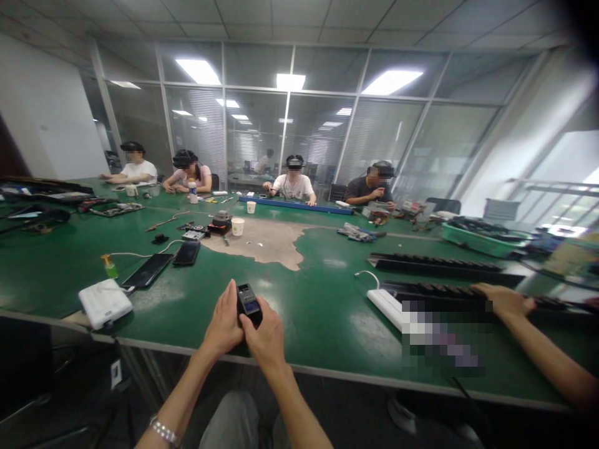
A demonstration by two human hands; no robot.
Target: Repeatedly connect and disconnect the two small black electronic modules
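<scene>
A small black boxy device (248,300) with a bluish panel on its face is held between my two hands near the table's front edge. My left hand (223,321) presses along its left side, fingers pointing forward. My right hand (267,333) is wrapped round its right side, with the thumb over the lower front. The fingers behind the device are hidden. To the left on the green table (322,318) lie two dark phones (148,270), one cabled to a white power bank (105,303).
A neighbour's hand (505,302) rests on a black slotted rail (421,292) at right. Before it lies a white power bank (386,304). Further back are paper cups (238,227), gloves (358,232), a blue bar (299,205) and a green basket (482,242). Several people sit opposite.
</scene>
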